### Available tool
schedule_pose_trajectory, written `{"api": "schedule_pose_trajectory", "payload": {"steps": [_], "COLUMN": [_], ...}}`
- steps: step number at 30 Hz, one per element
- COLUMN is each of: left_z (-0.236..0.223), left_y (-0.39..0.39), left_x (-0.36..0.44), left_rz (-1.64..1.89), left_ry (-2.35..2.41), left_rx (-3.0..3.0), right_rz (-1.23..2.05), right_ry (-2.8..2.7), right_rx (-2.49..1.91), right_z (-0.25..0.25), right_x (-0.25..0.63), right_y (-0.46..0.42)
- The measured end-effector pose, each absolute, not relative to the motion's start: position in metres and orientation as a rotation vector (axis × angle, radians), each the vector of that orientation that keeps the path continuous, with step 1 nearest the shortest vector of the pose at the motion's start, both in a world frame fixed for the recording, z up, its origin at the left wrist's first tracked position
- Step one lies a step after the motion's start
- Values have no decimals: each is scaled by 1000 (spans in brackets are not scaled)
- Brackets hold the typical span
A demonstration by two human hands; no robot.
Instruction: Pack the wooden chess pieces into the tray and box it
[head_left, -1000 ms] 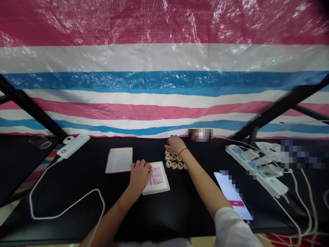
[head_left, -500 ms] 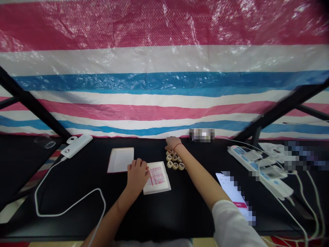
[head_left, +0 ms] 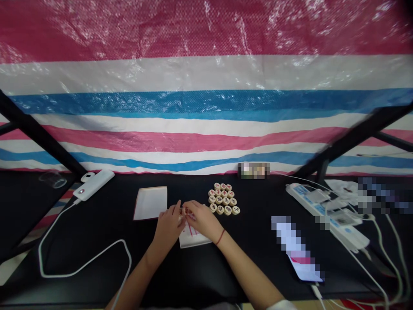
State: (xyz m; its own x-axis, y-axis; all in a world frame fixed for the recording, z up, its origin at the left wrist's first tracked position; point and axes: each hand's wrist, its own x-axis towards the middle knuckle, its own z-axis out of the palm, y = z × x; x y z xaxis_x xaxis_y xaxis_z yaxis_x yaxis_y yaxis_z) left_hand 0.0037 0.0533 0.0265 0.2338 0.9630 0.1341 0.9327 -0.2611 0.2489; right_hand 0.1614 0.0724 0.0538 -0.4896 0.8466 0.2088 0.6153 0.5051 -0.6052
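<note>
My left hand point(head_left: 170, 221) and my right hand point(head_left: 200, 218) meet over the far-left part of a shallow white box point(head_left: 196, 242) with pink grid lines inside. Both sets of fingers close around Chinese chess pieces point(head_left: 183, 211) with reddish characters; how many is hidden by the fingers. Just right of the box, round wooden Chinese chess pieces point(head_left: 219, 199) stand in rows, red-marked ones at the back and black-marked ones in front. To the left lies the box lid point(head_left: 150, 203), its white inside facing up.
A white power bank point(head_left: 95, 185) with a looping cable lies at the left, near a clear cup point(head_left: 53, 178). A phone point(head_left: 305, 273) and a white power strip point(head_left: 332, 215) with plugs and cables occupy the right. A striped tarp point(head_left: 193, 129) hangs behind the black table.
My right hand has come from the far end of the piece rows to the box, beside my left hand. The rows behind it are now uncovered. The left hand stays near the box's left edge.
</note>
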Motion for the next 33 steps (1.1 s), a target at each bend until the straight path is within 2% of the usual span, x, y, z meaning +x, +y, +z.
{"api": "schedule_pose_trajectory", "payload": {"steps": [5, 10, 16, 19, 22, 25, 33], "left_z": [26, 29, 38, 42, 43, 42, 40], "left_y": [51, 53, 56, 58, 59, 60, 57], "left_x": [-5, -5, 0, 1, 4, 7, 10], "left_rz": [389, 379, 390, 394, 384, 356, 365], "left_ry": [1792, 1748, 1742, 1751, 1770, 1792, 1780], "left_rx": [2404, 2374, 2340, 2328, 2323, 2342, 2374], "right_rz": [635, 631, 648, 480, 288, 330, 513], "right_ry": [-2266, -2295, -2199, -2104, -2094, -2174, -2322], "right_rx": [-1182, -1370, -1373, -1591, -2003, -2204, -2315], "right_z": [36, 35, 46, 62, 74, 75, 65], "right_x": [158, 156, 172, 201, 228, 242, 242], "right_y": [70, 64, 75, 102, 136, 165, 199]}}
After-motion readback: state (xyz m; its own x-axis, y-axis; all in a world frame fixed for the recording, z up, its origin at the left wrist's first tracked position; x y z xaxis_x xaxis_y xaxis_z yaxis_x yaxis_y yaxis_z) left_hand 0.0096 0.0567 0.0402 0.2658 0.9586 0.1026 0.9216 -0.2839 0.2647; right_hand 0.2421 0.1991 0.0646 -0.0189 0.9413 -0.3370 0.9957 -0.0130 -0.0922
